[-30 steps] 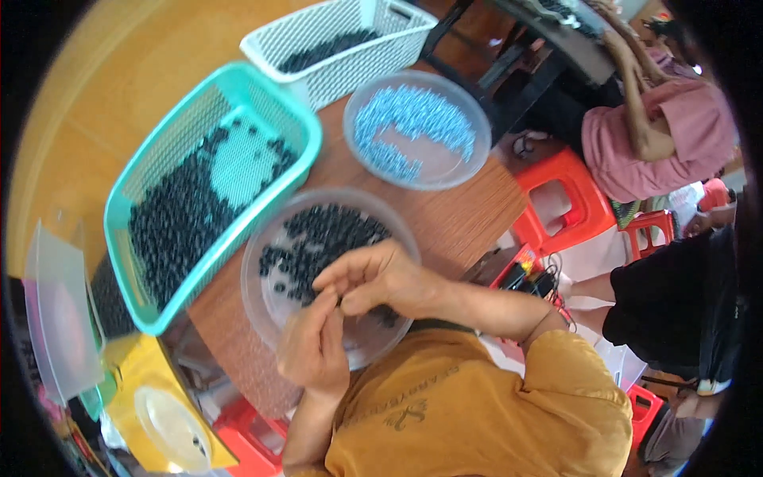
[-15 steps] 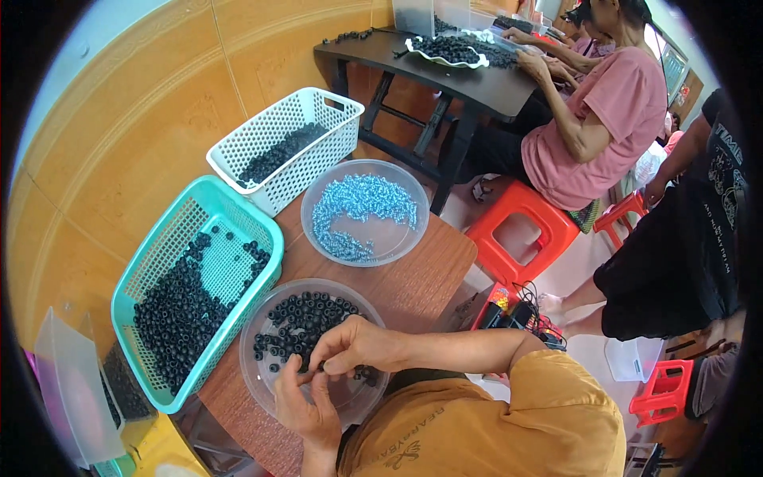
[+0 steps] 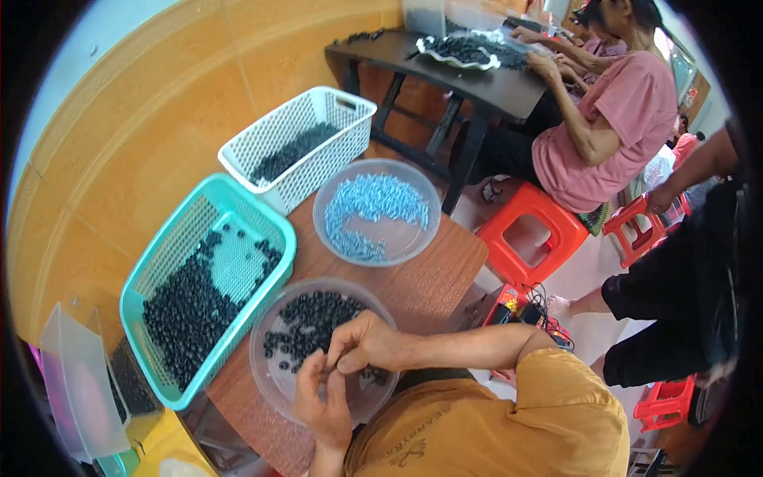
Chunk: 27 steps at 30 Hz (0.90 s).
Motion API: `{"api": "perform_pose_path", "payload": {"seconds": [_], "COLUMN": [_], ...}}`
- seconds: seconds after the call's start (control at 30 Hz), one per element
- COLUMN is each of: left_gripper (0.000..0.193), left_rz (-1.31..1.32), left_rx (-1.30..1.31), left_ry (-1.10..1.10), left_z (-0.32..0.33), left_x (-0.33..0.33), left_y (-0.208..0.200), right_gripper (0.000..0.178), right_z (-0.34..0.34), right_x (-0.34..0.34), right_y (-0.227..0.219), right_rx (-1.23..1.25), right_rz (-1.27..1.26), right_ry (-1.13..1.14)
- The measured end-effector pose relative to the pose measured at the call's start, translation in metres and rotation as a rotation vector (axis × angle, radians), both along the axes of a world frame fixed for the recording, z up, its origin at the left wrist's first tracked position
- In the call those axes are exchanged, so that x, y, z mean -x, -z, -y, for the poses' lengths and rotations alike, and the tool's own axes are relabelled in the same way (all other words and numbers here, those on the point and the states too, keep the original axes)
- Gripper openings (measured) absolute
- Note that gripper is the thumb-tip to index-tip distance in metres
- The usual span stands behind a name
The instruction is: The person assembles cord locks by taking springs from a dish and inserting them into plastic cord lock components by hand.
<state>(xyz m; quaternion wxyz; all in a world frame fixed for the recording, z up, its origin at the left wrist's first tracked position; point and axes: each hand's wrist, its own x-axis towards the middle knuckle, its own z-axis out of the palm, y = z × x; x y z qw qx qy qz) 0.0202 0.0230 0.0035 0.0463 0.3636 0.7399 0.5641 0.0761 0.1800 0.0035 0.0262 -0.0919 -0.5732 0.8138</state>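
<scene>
Head view: left hand (image 3: 324, 407) and right hand (image 3: 372, 342) meet above the clear round bowl (image 3: 278, 389).
Grip: fingertips pinched together; cannot tell what, if anything, they grasp.
Black beads (image 3: 322, 312): loose inside the bowl, partly hidden by both hands.
Standing person (image 3: 675, 302): cut off at the dark fisheye rim.
Change from earlier frame: hands remain together; standing person's printed shirt front no longer discernible.
</scene>
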Motion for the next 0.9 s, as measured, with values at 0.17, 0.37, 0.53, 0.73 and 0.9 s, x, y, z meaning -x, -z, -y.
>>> {"api": "perform_pose_path", "payload": {"seconds": [0.17,0.37,0.53,0.73,0.9], "left_gripper": [0.031,0.024,0.021,0.02,0.022], "left_rz": [0.268,0.387,0.363,0.304,0.096], "left_rx": [-0.072,-0.02,0.017,-0.099,0.02], "left_ry": [-0.024,-0.139,-0.227,-0.377,-0.336], "left_z": [0.008,0.042,0.055,0.077,0.074], "left_x": [0.006,0.011,0.024,0.033,0.041], "left_y": [-0.004,0.008,0.007,0.017,0.014], "right_gripper": [0.012,0.014,0.014,0.021,0.035], "right_z": [-0.023,-0.083,-0.156,-0.225,-0.251], "right_x": [0.0,0.027,0.074,0.18,0.189], "right_y": [-0.013,-0.042,-0.05,-0.052,-0.063], "right_rx": [-0.201,-0.258,-0.6,-0.916,-1.188], "right_rz": [-0.022,0.009,-0.04,-0.122,0.03], "right_ry": [0.161,0.293,0.48,0.696,0.668]}}
